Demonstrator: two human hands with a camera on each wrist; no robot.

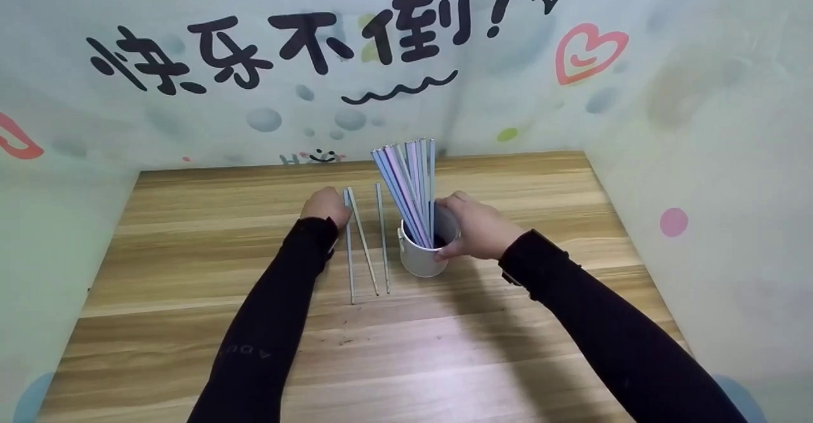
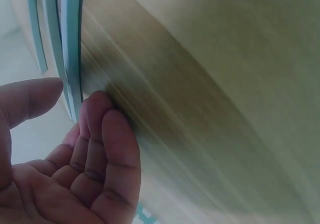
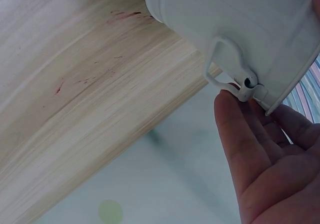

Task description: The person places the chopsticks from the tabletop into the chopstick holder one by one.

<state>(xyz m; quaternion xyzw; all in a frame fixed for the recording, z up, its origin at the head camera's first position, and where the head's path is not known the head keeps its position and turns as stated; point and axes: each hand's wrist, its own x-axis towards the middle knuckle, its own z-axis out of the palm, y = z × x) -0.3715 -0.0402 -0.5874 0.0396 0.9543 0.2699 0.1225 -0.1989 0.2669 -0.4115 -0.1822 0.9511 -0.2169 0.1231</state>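
Observation:
My right hand (image 1: 476, 225) grips the rim of a small white bucket (image 1: 422, 262), its thumb at the near side. A bundle of thin pastel straws (image 1: 409, 188) in blue, lilac and pale green stands in the bucket, leaning left. Left of it, a pale straw (image 1: 383, 239), a cream straw (image 1: 363, 239) and a blue straw (image 1: 349, 251) lie on the table. My left hand (image 1: 325, 205) is beside the far end of the blue straw. The left wrist view shows the thumb apart from loosely bent fingers (image 2: 120, 139), close to the straws. A side loop (image 3: 225, 59) of the bucket touches my right fingers.
The wooden table (image 1: 209, 232) meets a printed wall (image 1: 254, 118) along its back edge. Another wall (image 1: 718, 175) rises at the right. Small dark marks (image 1: 346, 340) spot the tabletop near the straws.

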